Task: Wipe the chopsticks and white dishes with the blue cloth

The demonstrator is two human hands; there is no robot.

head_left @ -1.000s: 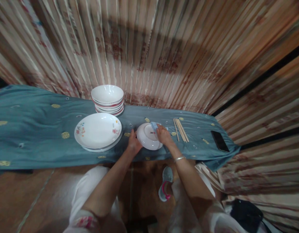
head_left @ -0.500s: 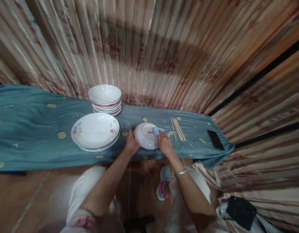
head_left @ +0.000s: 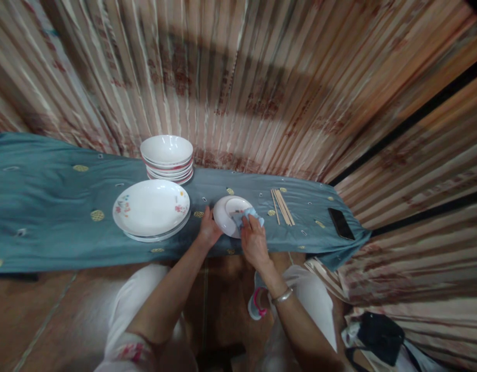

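The left hand (head_left: 209, 231) grips the rim of an upturned white dish (head_left: 231, 205) between both hands; the right hand (head_left: 254, 241) pinches a blue cloth (head_left: 251, 212) against its base. The dish could slip if the left grip is too light. The base's mark (head_left: 234, 213) is unreadable.
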